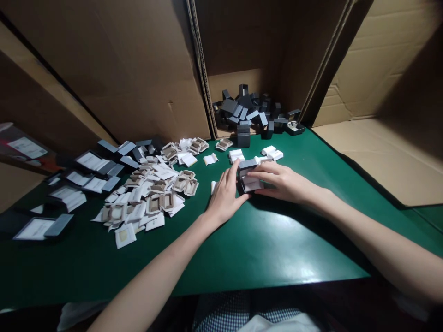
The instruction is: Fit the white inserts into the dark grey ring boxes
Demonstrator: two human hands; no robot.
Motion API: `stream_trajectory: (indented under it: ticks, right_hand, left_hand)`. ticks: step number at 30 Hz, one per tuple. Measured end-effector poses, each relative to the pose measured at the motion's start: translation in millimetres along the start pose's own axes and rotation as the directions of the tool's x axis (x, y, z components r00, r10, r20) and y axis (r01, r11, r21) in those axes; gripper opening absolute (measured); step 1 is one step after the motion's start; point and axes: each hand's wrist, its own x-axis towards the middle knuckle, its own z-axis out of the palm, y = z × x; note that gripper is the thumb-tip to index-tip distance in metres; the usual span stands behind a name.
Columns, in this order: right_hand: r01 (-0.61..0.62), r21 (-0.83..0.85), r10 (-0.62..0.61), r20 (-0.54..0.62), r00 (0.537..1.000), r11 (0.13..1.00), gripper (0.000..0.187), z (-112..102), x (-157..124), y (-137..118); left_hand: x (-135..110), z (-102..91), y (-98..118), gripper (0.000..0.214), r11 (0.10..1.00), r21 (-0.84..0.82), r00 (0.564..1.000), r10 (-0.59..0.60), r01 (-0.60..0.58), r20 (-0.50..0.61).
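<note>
A small dark grey hinged box (248,163) stands open on the green table, with a white lining or insert (252,184) showing inside it. My left hand (223,196) grips the box from its left side, fingers behind and thumb low at the front. My right hand (282,182) holds it from the right, fingertips reaching into the open mouth over the white part. Whether those fingertips also pinch the insert, I cannot tell. Just behind the box lie white folded inserts (236,156) and a few more white pieces (272,152).
Left of my hands spreads a heap of white and brown card inserts (162,173). Open dark boxes (38,228) line the table's left side. More dark boxes (244,108) are piled in a cardboard carton (249,41) at the back. Another carton (387,157) stands right.
</note>
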Motion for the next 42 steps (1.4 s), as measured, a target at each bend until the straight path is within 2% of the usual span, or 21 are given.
stream_trajectory:
  ticks: [8, 12, 15, 21, 24, 28, 31, 34, 39, 42]
  right_hand:
    - [-0.118, 0.169, 0.12, -0.005, 0.993, 0.979, 0.035, 5.1, -1.1, 0.6]
    - [-0.096, 0.155, 0.093, 0.025, 0.995, 0.983, 0.038, 1.8, 0.1, 0.0]
    - [-0.084, 0.135, 0.078, 0.049, 0.996, 0.987, 0.031, 1.1, 0.5, -1.6]
    - [-0.121, 0.11, 0.124, -0.023, 0.992, 0.987, 0.035, 13.2, -1.2, -7.3]
    - [-0.099, 0.07, 0.104, -0.076, 0.992, 0.993, 0.033, 16.5, -1.8, -9.2]
    - [-0.063, -0.096, 0.054, -0.095, 0.994, 0.993, 0.028, 11.1, -0.7, -13.7]
    - [-0.072, -0.221, 0.048, -0.11, 0.993, 0.973, 0.025, 5.9, 0.5, -18.2]
    - [-0.094, -0.233, 0.059, -0.153, 0.987, 0.968, 0.019, 5.5, 1.6, -20.0]
    - [-0.022, -0.104, 0.003, -0.175, 0.985, 0.994, 0.02, 13.1, 2.1, -17.1]
    - [-0.028, -0.094, 0.01, -0.183, 0.983, 0.995, 0.014, 14.8, 0.4, -14.7]
  left_hand:
    - [-1.3, 0.6, 0.6, 0.096, 0.999, -0.002, 0.999, -0.043, 0.043, -0.003]
    - [-1.3, 0.7, -0.6, 0.094, 0.998, -0.023, 0.999, -0.052, 0.052, 0.017]
    - [-0.3, 0.1, -2.3, 0.097, 0.997, -0.031, 0.997, -0.075, 0.076, 0.036]
    - [2.9, -3.1, -7.5, 0.099, 0.992, -0.046, 0.991, -0.115, 0.118, 0.071]
    - [3.5, -4.8, -10.4, 0.098, 0.991, -0.082, 0.99, -0.101, 0.11, 0.099]
    - [3.8, -7.7, -12.4, 0.096, 0.987, -0.128, 0.987, -0.082, 0.099, 0.135]
    - [3.3, -9.6, -9.7, 0.097, 0.985, -0.167, 0.987, -0.016, 0.043, 0.159]
    - [1.6, -10.2, -3.8, 0.097, 0.984, -0.177, 0.981, 0.037, -0.003, 0.19]
    - [-0.3, -12.7, 2.6, 0.082, 0.975, -0.222, 0.975, 0.049, 0.001, 0.218]
    - [1.2, -16.5, 2.3, 0.066, 0.951, -0.301, 0.976, 0.003, 0.064, 0.216]
